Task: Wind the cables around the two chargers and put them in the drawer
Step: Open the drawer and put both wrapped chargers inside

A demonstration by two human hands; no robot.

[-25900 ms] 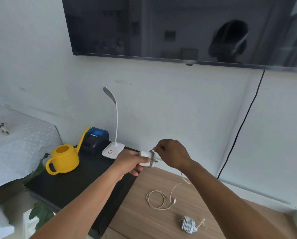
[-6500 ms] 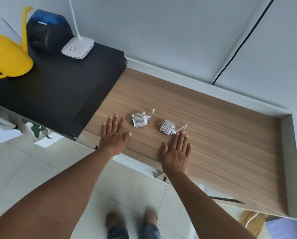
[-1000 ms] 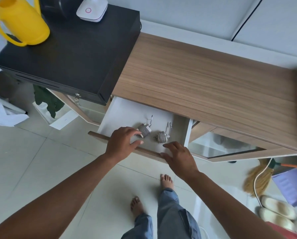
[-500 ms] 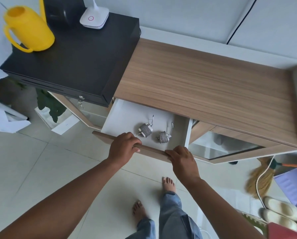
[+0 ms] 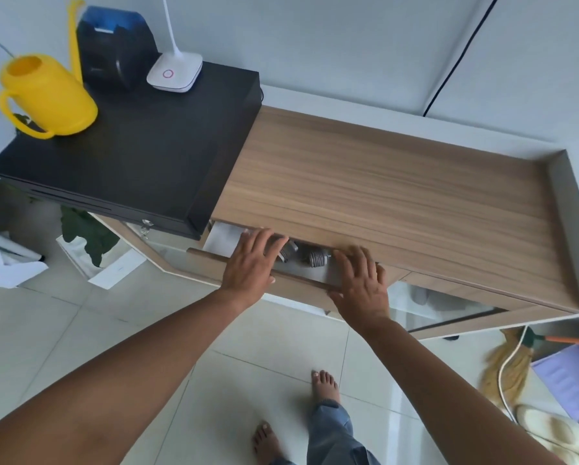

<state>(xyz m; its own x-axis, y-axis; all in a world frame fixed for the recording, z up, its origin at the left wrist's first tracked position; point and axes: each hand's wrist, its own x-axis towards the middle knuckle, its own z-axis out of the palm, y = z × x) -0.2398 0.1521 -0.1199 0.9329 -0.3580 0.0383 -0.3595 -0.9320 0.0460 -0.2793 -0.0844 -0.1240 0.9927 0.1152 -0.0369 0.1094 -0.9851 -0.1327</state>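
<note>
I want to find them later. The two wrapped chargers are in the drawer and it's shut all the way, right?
Not shut all the way. The head view shows the drawer partly open, with the left charger and right charger, both wrapped, visible inside, and the left hand and right hand flat on its front.

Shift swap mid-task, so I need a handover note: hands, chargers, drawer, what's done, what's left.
Left hand: open, flat on the front edge of the wood-fronted white drawer.
Right hand: open, flat on the same edge.
Left cable-wound white charger and right cable-wound white charger: side by side in the drawer, partly under the wooden countertop.
Done: cables wound, both chargers in.
Left: drawer is ajar; probably just push it shut.
</note>
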